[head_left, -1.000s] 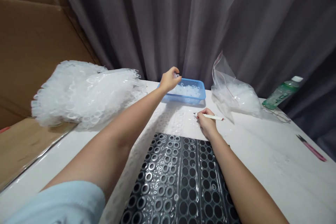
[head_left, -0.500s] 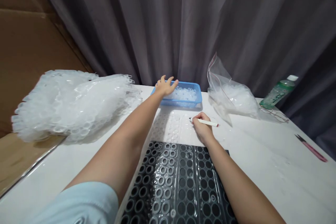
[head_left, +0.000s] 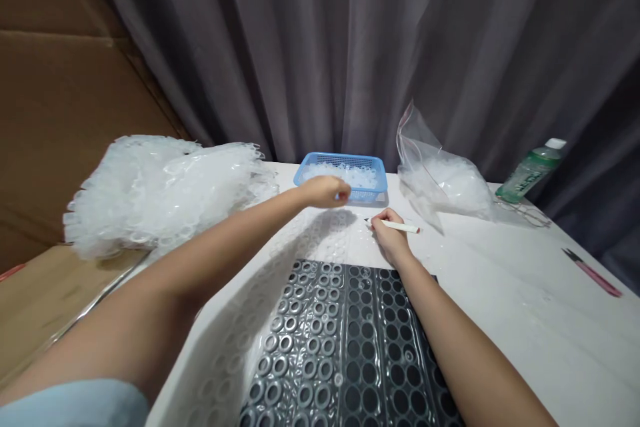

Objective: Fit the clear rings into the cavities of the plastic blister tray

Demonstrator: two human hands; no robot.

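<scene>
My left hand [head_left: 327,191] is closed in front of the blue basket [head_left: 384,185], over the near part of its rim as I see it. Whatever the curled fingers hold, if anything, is hidden. Small clear plastic rings [head_left: 367,178] fill the basket. In my right hand [head_left: 393,233] a slim white pen-like tool [head_left: 400,226] with a dark tip is pinched, the tip pointing left. Under both arms lies a clear plastic sheet [head_left: 320,310] with rows of round pockets, partly over a black backing [head_left: 357,340]. Grey rings show in the left columns of pockets.
A heap of clear plastic strips [head_left: 165,193] lies on the left, beside cardboard [head_left: 60,300]. At the back right are a zip bag [head_left: 445,180] of clear pieces and a leaning green bottle [head_left: 530,170]. Pink-handled snips [head_left: 593,273] lie near the right edge.
My left hand has come out from over the basket toward me, its spread fingers now curled closed. My right hand still grips the white tool, nearly in place.
</scene>
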